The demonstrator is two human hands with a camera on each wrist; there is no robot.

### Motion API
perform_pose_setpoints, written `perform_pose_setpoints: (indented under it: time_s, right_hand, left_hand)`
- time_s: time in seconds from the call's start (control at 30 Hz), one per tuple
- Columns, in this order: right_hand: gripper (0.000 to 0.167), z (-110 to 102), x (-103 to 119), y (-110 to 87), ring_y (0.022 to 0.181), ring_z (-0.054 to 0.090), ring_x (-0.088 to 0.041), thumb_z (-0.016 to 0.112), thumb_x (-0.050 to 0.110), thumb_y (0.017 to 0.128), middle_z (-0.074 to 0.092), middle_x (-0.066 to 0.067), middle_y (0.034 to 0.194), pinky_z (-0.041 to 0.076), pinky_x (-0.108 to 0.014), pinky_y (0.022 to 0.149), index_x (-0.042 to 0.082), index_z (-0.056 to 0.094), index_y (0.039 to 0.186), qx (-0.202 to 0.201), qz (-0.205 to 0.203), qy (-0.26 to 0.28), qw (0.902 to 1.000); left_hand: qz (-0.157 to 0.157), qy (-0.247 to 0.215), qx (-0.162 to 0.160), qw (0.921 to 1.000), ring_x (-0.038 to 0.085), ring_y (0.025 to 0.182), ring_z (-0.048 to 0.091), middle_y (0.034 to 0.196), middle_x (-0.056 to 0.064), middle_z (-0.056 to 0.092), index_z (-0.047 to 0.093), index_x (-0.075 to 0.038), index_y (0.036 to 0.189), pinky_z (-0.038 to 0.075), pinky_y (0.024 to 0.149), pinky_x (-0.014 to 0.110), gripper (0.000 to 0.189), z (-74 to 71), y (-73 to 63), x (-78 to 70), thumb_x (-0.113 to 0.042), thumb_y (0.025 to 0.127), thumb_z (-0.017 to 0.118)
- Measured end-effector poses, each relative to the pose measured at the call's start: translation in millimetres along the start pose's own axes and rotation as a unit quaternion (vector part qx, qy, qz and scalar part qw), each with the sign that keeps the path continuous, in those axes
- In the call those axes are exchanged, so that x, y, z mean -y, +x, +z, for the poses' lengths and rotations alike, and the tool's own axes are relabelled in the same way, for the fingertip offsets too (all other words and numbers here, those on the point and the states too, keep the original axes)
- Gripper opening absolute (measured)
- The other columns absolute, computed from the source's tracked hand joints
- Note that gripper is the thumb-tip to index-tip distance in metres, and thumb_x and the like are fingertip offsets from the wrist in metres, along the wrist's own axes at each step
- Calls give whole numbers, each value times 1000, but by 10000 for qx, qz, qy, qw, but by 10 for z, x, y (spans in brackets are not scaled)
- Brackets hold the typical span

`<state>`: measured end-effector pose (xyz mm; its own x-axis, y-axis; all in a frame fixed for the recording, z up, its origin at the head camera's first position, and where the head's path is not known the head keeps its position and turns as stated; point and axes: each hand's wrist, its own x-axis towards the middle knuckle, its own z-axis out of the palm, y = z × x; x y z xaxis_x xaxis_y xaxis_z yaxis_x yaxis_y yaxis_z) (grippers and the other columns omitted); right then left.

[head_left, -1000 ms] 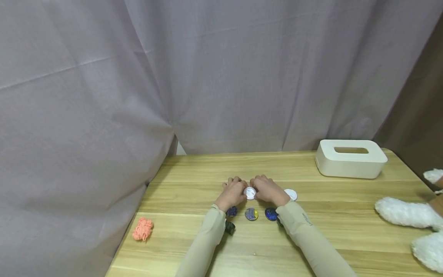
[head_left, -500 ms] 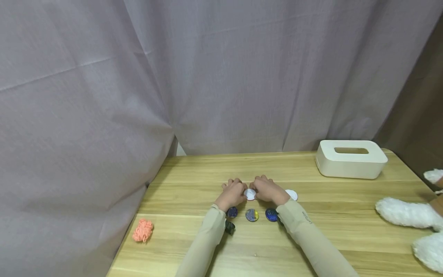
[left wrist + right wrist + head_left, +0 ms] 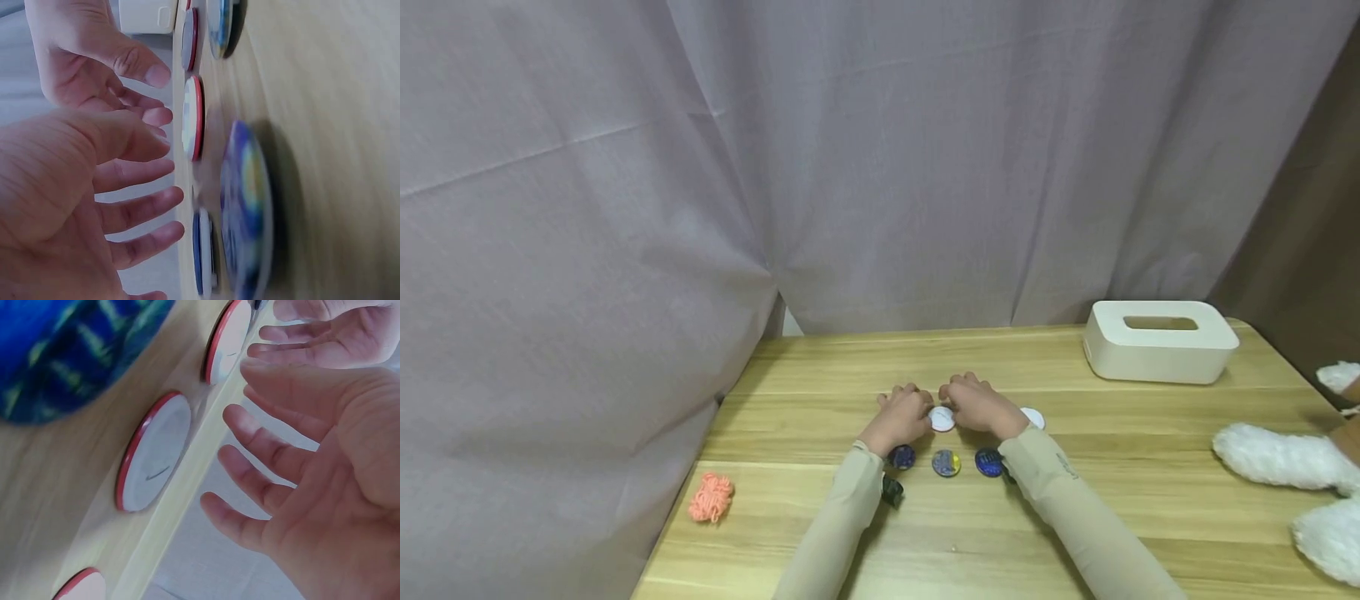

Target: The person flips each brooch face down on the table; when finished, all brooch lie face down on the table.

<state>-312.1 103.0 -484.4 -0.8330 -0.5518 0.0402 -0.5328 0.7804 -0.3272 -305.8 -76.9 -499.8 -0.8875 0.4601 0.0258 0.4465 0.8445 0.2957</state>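
Over the tabletop (image 3: 820,364), toward its far edge, left hand (image 3: 902,417) and right hand (image 3: 979,407), gripping nothing, flank a white badge (image 3: 942,419) that a stray touch could skew.

Badges (image 3: 947,463) on table (image 3: 955,562), yarn (image 3: 711,497) left, tissue box (image 3: 1161,363) behind right

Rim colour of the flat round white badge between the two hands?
Red rim; the left wrist view shows it best.

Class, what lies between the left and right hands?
In the head view, a pin badge, white back up, lies between the left hand and right hand.
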Motion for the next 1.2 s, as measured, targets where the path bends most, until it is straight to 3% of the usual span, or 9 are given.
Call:
perform_pose_setpoints:
  time_s: [0.17, 0.5, 0.7, 0.83, 0.97, 1.2]
  right_hand:
    - [33, 11, 78, 83, 106, 53, -38, 73, 0, 82, 65, -16, 112, 43, -63, 91, -2, 69, 115, 83, 17, 132, 9999]
    - [39, 88, 299, 269, 110, 52, -38, 73, -2, 76, 65, -14, 112, 38, -67, 98, -2, 69, 115, 228, -21, 317, 9992]
    - [37, 132, 346, 338, 103, 52, -33, 74, 1, 76, 65, -11, 105, 39, -64, 95, -1, 70, 113, 218, -201, 293, 9991]
    - [32, 155, 387, 386, 97, 52, -32, 72, -3, 71, 64, -8, 97, 42, -60, 89, 2, 71, 103, 143, -304, 243, 9991]
    - [33, 184, 420, 416, 94, 52, -30, 71, -7, 68, 63, -5, 93, 43, -56, 87, 6, 74, 98, 89, -322, 195, 9993]
    - [38, 232, 454, 449, 98, 55, -31, 71, -10, 70, 68, -6, 100, 42, -58, 91, 6, 76, 103, 163, -225, 210, 9994]
  left_hand:
    - [-166, -175, -65, 9997, 36, 110, 57, 122, 12, 65, 69, -6, 124, 36, 92, 62, 39, -54, -65, 101, -17, 87, 72]
    - [-322, -195, -46, 9993, 34, 110, 58, 119, 9, 68, 69, -8, 125, 35, 94, 61, 49, -152, -199, 286, -19, 78, 82]
    - [-513, -282, -83, 9982, 33, 107, 58, 111, 8, 69, 71, -8, 120, 32, 98, 65, 51, -164, -244, 366, -19, 73, 88]
    - [-570, -346, -132, 9977, 33, 104, 58, 106, 7, 69, 72, -8, 115, 30, 98, 70, 48, -152, -267, 418, -16, 70, 90]
    - [-533, -271, -112, 9982, 32, 103, 59, 108, 7, 70, 73, -9, 116, 33, 95, 69, 50, -143, -286, 455, -13, 69, 90]
    - [-481, -242, -170, 9984, 33, 101, 61, 111, 8, 71, 73, -10, 118, 37, 90, 62, 49, -147, -318, 479, -4, 71, 85]
